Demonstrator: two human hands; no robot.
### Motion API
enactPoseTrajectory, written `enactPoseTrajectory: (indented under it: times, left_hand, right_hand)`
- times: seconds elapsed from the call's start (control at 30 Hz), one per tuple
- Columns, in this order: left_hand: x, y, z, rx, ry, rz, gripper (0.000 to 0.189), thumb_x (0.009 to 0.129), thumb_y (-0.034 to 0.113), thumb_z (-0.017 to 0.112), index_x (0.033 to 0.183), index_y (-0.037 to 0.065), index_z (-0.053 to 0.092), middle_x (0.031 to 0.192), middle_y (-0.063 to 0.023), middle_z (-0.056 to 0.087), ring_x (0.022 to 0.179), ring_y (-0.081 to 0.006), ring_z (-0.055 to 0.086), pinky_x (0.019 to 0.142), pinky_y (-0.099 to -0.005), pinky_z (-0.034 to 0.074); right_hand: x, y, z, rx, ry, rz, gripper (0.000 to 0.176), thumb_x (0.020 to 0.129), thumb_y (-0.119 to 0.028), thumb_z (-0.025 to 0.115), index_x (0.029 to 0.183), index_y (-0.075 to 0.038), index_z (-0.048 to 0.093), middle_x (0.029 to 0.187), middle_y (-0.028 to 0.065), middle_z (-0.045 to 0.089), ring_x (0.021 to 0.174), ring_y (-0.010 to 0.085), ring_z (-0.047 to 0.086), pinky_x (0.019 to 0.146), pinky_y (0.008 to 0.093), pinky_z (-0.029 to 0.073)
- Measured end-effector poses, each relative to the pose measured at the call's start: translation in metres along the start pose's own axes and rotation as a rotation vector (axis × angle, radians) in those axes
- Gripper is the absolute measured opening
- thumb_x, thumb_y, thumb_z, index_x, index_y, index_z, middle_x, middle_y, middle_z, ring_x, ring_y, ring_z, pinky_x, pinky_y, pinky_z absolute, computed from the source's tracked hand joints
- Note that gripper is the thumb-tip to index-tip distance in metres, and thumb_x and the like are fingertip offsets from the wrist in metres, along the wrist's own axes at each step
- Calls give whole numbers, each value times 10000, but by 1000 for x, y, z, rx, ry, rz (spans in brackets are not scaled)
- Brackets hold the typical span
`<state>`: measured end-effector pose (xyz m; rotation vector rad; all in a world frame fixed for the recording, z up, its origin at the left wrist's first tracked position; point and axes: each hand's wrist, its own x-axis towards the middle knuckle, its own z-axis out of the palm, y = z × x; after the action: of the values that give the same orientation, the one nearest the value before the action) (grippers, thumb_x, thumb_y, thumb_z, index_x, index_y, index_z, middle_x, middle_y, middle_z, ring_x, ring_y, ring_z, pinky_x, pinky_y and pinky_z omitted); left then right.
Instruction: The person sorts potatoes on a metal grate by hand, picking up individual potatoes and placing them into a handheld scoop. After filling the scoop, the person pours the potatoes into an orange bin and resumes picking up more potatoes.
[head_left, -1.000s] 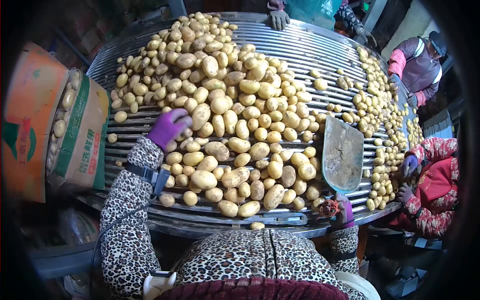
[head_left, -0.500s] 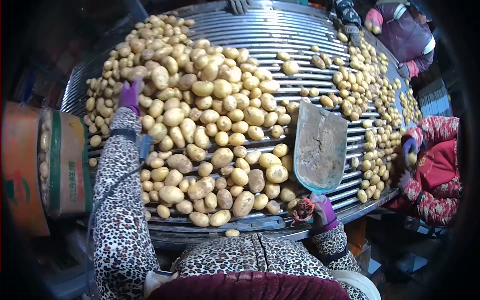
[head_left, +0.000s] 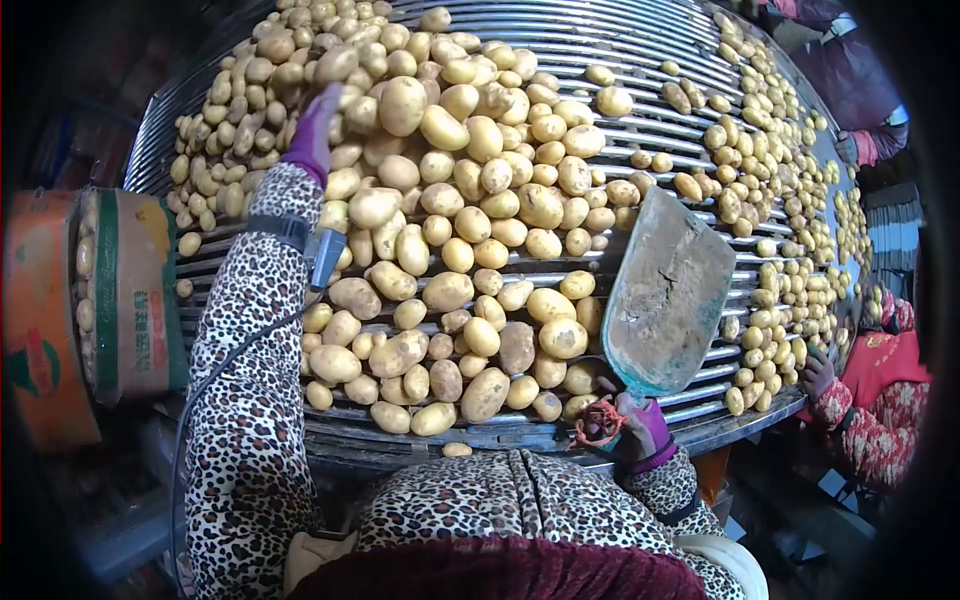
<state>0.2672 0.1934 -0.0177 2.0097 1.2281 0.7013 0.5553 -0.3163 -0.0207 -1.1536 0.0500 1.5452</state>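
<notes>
Yellow-brown oval potatoes (head_left: pixel 442 203) lie heaped over the left and middle of the slatted metal table (head_left: pixel 600 28). The purple-gloved left hand (head_left: pixel 318 130) reaches into the far-left heap, fingers blurred; its grip I cannot tell. Disturbing the pile could start a slide. The purple-gloved right hand (head_left: pixel 645 432) is closed round the handle of a dirt-stained, teal-rimmed scoop (head_left: pixel 670 300); swinging it left could bruise neighbouring potatoes.

Left arm (head_left: pixel 250 380) outstretched, right arm (head_left: pixel 660 490) close in.

The left hand (head_left: pixel 315 132) is over the left part of the surface (head_left: pixel 590 30), well in from the near edge — wrist (head_left: pixel 288 190) nearly in line with the forearm, fingertips blurred, grip unclear. The right hand (head_left: pixel 643 435) is at the near edge, right of the middle — fingers curled closed, forearm beside the torso (head_left: pixel 460 500).
</notes>
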Motion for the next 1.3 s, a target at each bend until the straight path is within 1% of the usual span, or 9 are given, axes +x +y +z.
enactPoseTrajectory:
  times: [0.17, 0.2, 0.27, 0.3, 0.43, 0.77, 0.9, 1.13, 1.3]
  left_hand:
    - [17, 62, 70, -105, -191, 56, 436, 986, 166, 408, 1394, 12, 434, 1442, -153, 433, 1366, -237, 376, 1146, -329, 276]
    - [30, 60, 92, -381, -260, -38, 682, 934, 476, 538, 1447, 63, 363, 1422, -188, 431, 1355, -269, 387, 1126, -350, 316]
    - [47, 55, 124, 137, -261, 529, 703, 923, 537, 518, 1458, 106, 363, 1468, -208, 363, 1354, -349, 375, 1131, -393, 305]
    - [51, 80, 155, -128, -312, 196, 697, 913, 533, 533, 1457, 130, 370, 1482, -213, 339, 1351, -371, 373, 1131, -413, 305]
    - [24, 162, 217, 102, -506, 195, 783, 828, 633, 556, 1469, 228, 360, 1506, -251, 271, 1400, -416, 262, 1141, -407, 287]
    - [-164, 236, 216, 420, -685, 569, 846, 785, 523, 632, 1495, 189, 318, 1530, -184, 285, 1392, -479, 219, 1138, -551, 205]
    - [-220, 216, 192, 442, -738, 688, 752, 790, 504, 641, 1435, 183, 427, 1513, -139, 325, 1378, -450, 264, 1127, -522, 241]
    - [-262, 234, 128, -720, -536, 33, 689, 925, 317, 600, 1451, -10, 297, 1379, -173, 470, 1169, -252, 524, 973, -351, 445]
    - [-291, 190, 121, -1096, -128, -408, 335, 975, 298, 509, 1104, 11, 625, 1033, -114, 670, 844, -187, 661, 755, -291, 550]
  right_hand:
    - [-6, -5, 3, -163, -47, -106, 491, 796, -314, 761, 1088, 25, 558, 1015, 148, 639, 836, 210, 663, 733, 351, 580]
    - [-9, -8, -2, -237, -61, -109, 449, 799, -329, 755, 1023, 17, 578, 988, 159, 646, 823, 210, 666, 719, 347, 577]
    - [-14, -12, 3, -268, -26, -182, 356, 820, -353, 733, 779, -40, 569, 866, 182, 653, 758, 230, 669, 668, 345, 562]
    - [-14, -10, -1, -266, -56, -258, 341, 836, -344, 718, 772, -48, 560, 858, 178, 649, 752, 236, 667, 661, 345, 559]
    - [-20, -7, -6, -172, 37, -396, 318, 920, -310, 621, 732, -78, 513, 781, 130, 610, 706, 238, 635, 621, 328, 538]
    - [-30, -38, -13, -226, 10, -508, 363, 982, -335, 510, 894, -4, 631, 790, 94, 673, 679, 187, 672, 606, 317, 555]
    - [-20, -44, -28, -1033, 41, -744, 368, 948, -370, 525, 914, -7, 572, 879, 124, 641, 746, 202, 662, 644, 336, 570]
    - [-3, -53, 40, -803, -329, -392, 255, 927, -224, 549, 1027, 1, 612, 895, 80, 674, 805, 155, 659, 664, 312, 543]
    - [16, -3, 124, -684, -516, -313, 276, 837, -269, 711, 888, 0, 672, 757, 38, 658, 609, 134, 616, 536, 265, 480]
